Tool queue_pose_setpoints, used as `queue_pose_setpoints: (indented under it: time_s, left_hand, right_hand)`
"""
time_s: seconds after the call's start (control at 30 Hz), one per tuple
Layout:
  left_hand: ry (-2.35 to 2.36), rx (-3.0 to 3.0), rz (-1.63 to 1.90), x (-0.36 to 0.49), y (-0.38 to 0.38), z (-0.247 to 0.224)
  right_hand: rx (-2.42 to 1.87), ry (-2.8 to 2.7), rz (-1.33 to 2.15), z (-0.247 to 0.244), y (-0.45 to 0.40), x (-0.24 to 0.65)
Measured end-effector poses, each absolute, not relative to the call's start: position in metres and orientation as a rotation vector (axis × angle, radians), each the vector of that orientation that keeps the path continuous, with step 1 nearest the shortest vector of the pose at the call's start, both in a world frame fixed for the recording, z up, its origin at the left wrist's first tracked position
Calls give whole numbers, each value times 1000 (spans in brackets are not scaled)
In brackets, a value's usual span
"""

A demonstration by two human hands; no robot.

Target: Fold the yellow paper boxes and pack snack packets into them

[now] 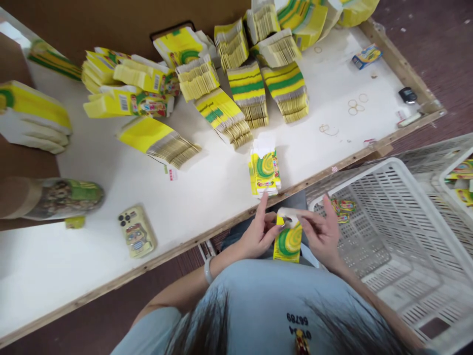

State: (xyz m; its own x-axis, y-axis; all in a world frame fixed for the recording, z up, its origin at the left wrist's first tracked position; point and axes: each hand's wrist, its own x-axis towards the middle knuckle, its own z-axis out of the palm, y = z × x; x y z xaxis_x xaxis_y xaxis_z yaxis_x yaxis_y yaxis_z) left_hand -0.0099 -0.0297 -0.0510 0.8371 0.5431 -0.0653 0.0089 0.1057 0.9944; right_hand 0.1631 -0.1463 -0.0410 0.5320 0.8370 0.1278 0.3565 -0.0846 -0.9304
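Between my hands, just off the table's front edge, is a yellow and green printed carton with a white flap at its top. My left hand pinches the carton's upper left side, its index finger pointing up toward the table. On the other side, my right hand grips the white flap with thumb and fingers, one finger raised. Right in front of them, a small stack of flat cartons lies near the edge, white flaps facing away from me.
Bundled flat cartons crowd the back of the table. Left stand a phone and a filled jar. A blue box and rubber bands lie right. A white plastic basket holding a few packs stands below.
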Motion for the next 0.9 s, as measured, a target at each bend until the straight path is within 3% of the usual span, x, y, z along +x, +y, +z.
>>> queue_pose_setpoints:
  time_s: [0.13,0.4,0.9]
  left_hand:
    - [419,1523,405,-11,-26,-47]
    - [571,1580,343,-8,-24,-31]
    - [513,1678,407,-4,-23,-35]
  right_hand:
    - [-1486,-1346,655,-30,-152,176]
    - [-1560,-787,1289,-9,-143,158]
    - [-1463,-726,1424,-5,-140,167]
